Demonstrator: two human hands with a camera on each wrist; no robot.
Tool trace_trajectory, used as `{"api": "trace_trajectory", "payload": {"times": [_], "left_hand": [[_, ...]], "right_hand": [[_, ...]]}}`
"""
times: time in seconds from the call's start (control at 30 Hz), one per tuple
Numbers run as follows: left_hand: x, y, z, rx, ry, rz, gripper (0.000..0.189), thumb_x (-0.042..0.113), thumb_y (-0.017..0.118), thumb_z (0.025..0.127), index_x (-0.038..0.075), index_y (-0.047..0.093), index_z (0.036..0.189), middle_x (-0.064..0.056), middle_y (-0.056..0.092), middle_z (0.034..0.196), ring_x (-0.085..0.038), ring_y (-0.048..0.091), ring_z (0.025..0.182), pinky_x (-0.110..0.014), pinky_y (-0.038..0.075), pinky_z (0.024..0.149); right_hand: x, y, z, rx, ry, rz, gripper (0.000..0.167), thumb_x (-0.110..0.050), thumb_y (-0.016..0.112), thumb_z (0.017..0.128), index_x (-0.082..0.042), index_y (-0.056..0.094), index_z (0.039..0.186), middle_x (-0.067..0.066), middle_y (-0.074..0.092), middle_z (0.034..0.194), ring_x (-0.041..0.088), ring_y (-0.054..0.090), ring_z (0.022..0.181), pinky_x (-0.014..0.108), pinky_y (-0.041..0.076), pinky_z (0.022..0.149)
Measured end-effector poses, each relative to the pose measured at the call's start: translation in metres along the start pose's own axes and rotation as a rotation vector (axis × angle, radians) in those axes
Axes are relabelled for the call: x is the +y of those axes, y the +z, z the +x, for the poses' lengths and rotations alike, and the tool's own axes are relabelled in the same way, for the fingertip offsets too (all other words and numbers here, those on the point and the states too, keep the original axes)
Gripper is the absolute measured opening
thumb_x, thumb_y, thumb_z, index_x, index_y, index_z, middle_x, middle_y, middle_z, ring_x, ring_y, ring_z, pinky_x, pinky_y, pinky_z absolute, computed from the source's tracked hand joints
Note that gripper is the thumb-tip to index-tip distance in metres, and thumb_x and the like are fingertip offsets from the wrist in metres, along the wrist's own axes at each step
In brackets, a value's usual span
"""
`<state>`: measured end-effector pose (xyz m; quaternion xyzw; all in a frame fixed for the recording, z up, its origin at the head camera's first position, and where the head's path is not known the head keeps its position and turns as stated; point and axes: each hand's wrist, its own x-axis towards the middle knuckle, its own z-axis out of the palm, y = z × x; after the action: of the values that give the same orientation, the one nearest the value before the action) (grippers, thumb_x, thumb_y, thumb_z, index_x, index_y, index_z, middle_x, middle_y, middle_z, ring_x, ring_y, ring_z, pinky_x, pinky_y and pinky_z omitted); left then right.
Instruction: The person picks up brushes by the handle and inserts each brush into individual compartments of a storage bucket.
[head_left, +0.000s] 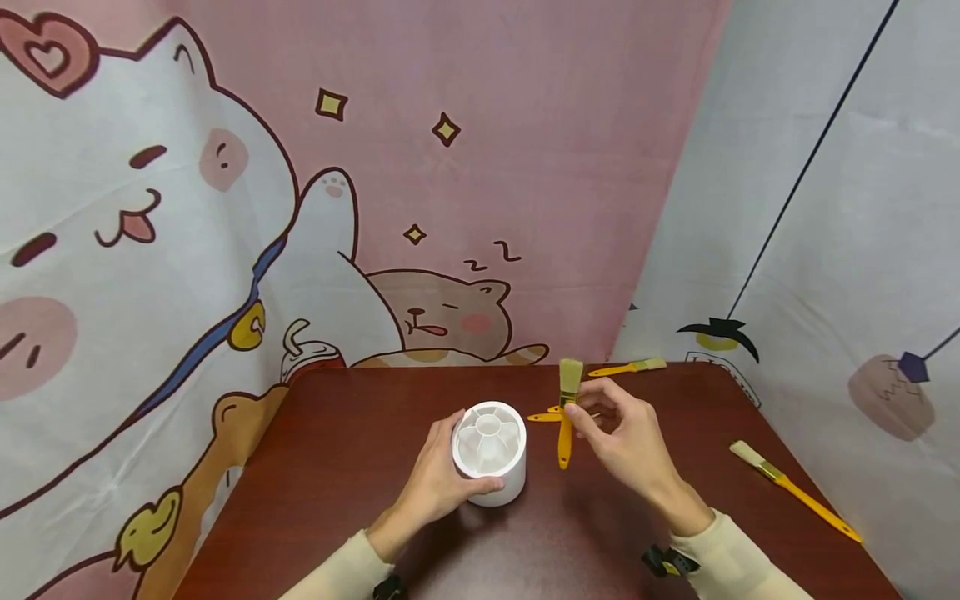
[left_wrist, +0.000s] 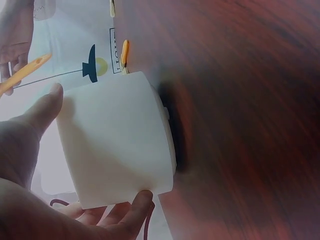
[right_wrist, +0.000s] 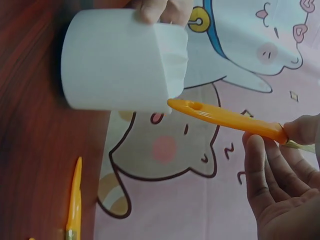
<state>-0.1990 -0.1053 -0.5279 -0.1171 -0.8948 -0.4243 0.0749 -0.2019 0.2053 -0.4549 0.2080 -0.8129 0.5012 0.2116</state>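
Note:
A white round holder (head_left: 490,452) with divided compartments stands on the dark red table (head_left: 337,467). My left hand (head_left: 438,477) grips its side, thumb and fingers wrapped round the white wall (left_wrist: 115,142). My right hand (head_left: 622,437) pinches a yellow-handled paintbrush (head_left: 567,412) upright, bristles up and handle end down, just to the right of the holder. In the right wrist view the yellow handle (right_wrist: 225,120) has its tip close to the holder's rim (right_wrist: 172,60).
More yellow brushes lie on the table: one (head_left: 795,492) at the right edge, one (head_left: 628,367) at the back, another (head_left: 543,416) flat behind the held brush. Printed cloth backdrops (head_left: 450,167) close in the table behind and at the right.

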Motion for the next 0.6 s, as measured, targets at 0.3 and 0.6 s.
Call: {"api": "trace_trajectory", "payload": {"times": [0.3, 0.6], "left_hand": [[0.000, 0.000, -0.002, -0.003, 0.003, -0.010, 0.131, 0.043, 0.116, 0.065, 0.000, 0.049, 0.169, -0.021, 0.063, 0.160, -0.038, 0.068, 0.140, -0.060, 0.057, 0.118], [-0.003, 0.001, 0.001, -0.015, -0.016, -0.013, 0.129, 0.044, 0.116, 0.067, 0.004, 0.048, 0.170, -0.017, 0.063, 0.159, -0.033, 0.068, 0.140, -0.057, 0.057, 0.119]], "right_hand": [[-0.018, 0.014, -0.001, -0.008, -0.108, 0.019, 0.023, -0.004, 0.090, 0.101, -0.015, 0.077, 0.116, 0.000, 0.087, 0.098, 0.008, 0.081, 0.078, 0.020, 0.066, 0.075], [-0.030, 0.029, -0.002, -0.066, -0.208, 0.137, 0.031, 0.003, 0.091, 0.097, -0.015, 0.075, 0.116, 0.006, 0.088, 0.099, 0.011, 0.083, 0.086, 0.021, 0.067, 0.078]]}}
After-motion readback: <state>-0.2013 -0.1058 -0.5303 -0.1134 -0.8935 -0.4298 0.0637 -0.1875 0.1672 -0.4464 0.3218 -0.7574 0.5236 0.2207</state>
